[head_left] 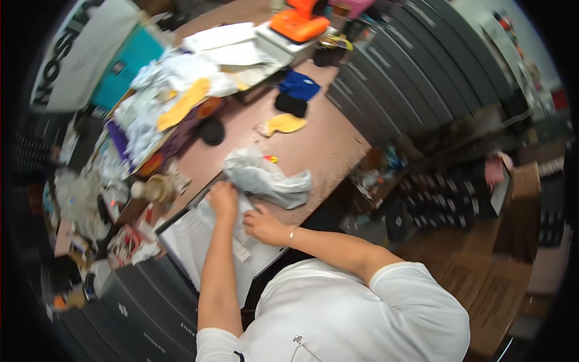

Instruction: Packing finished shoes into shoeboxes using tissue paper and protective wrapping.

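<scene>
White short-sleeved shirt (362, 314), bare forearms (perhaps a thin bracelet (291, 233) at one wrist).

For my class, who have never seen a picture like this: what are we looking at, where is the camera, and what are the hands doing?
There is no machine here. A wide-angle camera worn on a person's head looks down, so edges bend and the forearms enter from below. The left hand and right hand rest on white sheets at the near edge of a brown table, beside crumpled grey paper. Whether either hand grips anything cannot be told. Further along lie a yellow insole, blue cloth, an orange tool and a cluttered box.
</scene>
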A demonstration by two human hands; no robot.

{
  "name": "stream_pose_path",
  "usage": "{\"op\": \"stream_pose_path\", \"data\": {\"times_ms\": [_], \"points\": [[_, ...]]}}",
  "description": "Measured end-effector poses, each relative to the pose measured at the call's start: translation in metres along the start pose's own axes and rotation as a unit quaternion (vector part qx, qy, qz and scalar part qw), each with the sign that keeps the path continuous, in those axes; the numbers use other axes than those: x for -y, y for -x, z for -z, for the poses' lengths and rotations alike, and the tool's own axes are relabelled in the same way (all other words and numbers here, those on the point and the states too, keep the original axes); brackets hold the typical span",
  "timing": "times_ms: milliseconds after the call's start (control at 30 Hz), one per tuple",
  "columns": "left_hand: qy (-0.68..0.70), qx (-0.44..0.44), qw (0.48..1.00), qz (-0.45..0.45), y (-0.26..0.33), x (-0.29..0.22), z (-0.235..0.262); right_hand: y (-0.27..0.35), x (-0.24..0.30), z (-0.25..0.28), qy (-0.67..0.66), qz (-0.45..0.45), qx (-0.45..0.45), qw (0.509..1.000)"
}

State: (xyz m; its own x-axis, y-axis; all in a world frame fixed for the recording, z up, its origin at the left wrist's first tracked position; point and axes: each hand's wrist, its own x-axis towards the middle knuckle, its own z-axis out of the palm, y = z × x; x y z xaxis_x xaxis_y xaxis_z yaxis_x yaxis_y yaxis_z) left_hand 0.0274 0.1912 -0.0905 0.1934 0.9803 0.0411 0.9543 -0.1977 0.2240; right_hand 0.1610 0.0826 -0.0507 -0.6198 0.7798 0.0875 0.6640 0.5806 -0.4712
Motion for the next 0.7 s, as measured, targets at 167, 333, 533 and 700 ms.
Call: {"op": "stream_pose_path", "data": {"times_ms": [167,333,533,700], "points": [[0.563,-0.122,0.798,0.178,0.054,0.020,0.052,0.024,-0.017,-0.005,-0.311,-0.183,-0.266,0.894],[0.724,-0.049,0.598,0.340,0.133,0.023,0.040,0.062,-0.021,-0.008,-0.684,-0.502,-0.221,0.481],[0.650,0.047,0.673,0.350,0.135,0.006,0.017,0.068,0.039,0.082,-0.688,-0.196,0.264,0.647],[0.689,-0.041,0.671,0.272,0.144,0.026,0.039,-0.003,0.073,0.023,-0.506,-0.114,-0.143,0.843]]}}
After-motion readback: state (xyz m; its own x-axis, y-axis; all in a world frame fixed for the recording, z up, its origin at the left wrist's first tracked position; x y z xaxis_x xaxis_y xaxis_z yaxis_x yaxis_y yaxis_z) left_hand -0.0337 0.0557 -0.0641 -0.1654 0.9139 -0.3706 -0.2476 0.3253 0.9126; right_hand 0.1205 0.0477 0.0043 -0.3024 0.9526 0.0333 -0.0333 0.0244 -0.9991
